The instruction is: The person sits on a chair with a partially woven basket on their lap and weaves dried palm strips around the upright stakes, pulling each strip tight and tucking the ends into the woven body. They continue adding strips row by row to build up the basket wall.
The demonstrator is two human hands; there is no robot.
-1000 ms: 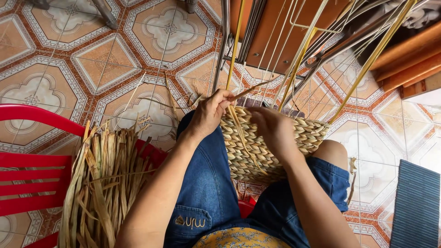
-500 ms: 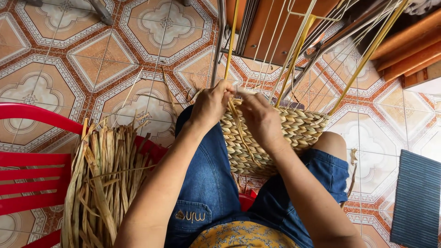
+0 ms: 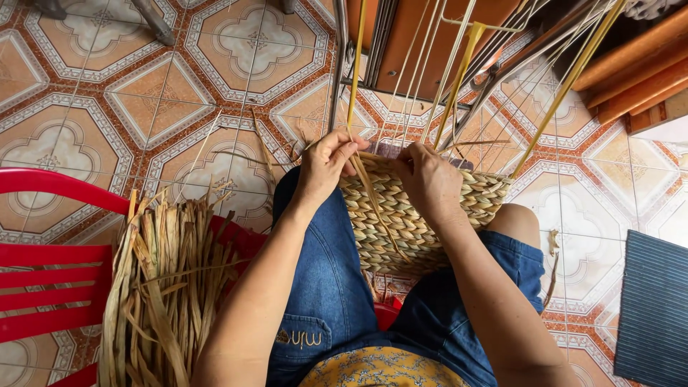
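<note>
Left hand (image 3: 326, 163) and right hand (image 3: 428, 179), fingers pinching a flat dry straw strand (image 3: 367, 188) at 12 o'clock rim of a coarse braided tan seagrass basket (image 3: 401, 222); loose fibrous reed bundle (image 3: 168, 283) at 8 o'clock.

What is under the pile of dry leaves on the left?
The dry leaf bundle lies on a red plastic chair; its slats show beside the leaves. The seat part beneath them is covered, so anything else there is hidden.

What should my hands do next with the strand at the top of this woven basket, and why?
Probably pull the strand snug into the top row. The left hand pinches it at the rim of the woven basket, the right hand rests on the rim beside it, and the strand lies loose across the finished weave.
</note>
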